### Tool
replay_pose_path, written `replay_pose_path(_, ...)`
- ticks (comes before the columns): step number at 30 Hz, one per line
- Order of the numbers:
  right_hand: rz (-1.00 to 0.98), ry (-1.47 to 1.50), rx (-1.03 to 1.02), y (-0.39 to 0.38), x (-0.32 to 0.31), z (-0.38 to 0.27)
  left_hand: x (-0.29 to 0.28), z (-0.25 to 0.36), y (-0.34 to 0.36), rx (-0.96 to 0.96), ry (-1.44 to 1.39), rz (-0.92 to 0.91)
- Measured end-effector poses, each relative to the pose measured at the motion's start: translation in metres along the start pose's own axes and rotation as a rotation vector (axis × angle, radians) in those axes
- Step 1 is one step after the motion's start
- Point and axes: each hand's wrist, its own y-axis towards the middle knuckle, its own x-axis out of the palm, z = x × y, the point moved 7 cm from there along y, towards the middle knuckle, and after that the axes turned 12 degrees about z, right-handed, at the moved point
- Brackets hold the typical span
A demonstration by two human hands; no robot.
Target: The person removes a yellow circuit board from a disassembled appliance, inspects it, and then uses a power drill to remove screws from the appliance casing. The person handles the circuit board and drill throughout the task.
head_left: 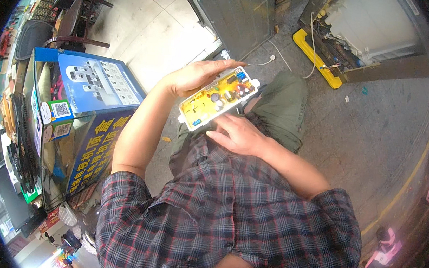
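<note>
Circuit board (218, 100) in a white tray, approx. centre, tilted above the lap. Prob. light & stiff; parts look fragile, so best held by tray rim, off the components. L hand (195, 78) at its 10 o'clock: fingers nearly straight along the upper long edge, holding it, thumb hidden. R hand (243, 136) at 5 o'clock by the lower edge: fingers part-bent, tips hidden; can't tell if gripping. Blue box (102, 83) at 9 o'clock; opened appliance (374, 28) w/ yellow base strip (311, 58), approx. 2 o'clock.

White corded plug (272, 58) on grey floor (352, 140)
</note>
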Motion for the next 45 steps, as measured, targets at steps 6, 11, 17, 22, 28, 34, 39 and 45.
replay_pose_path(6, 0.131, 0.146, -0.037, -0.007, 0.000, 0.010, 0.005, 0.010, -0.010, -0.094, -0.072, 0.096)
replay_pose_path(11, 0.199, 0.255, -0.042, -0.008, -0.003, 0.007, 0.002, 0.018, -0.016, 0.000, 0.036, 0.139)
replay_pose_path(17, 0.170, 0.270, 0.089, -0.010, -0.008, 0.008, 0.009, 0.022, -0.015, 0.056, -0.109, 0.115)
replay_pose_path(22, 0.230, 0.290, 0.095, -0.012, -0.013, 0.009, 0.008, 0.020, -0.014, 0.031, -0.205, 0.153)
replay_pose_path(28, 0.277, 0.311, 0.108, -0.016, -0.017, 0.012, 0.008, 0.022, -0.010, 0.066, -0.226, 0.222)
replay_pose_path(34, 0.364, 0.483, 0.219, -0.027, -0.023, 0.027, 0.014, 0.023, -0.004, 0.140, -0.233, 0.317)
replay_pose_path(39, 0.464, 0.560, 0.307, -0.040, -0.031, 0.042, 0.027, 0.006, 0.003, 0.160, -0.334, 0.350)
replay_pose_path(45, 0.601, 0.526, 0.346, -0.061, -0.090, 0.073, 0.060, -0.006, 0.027, 0.192, -0.389, 0.430)
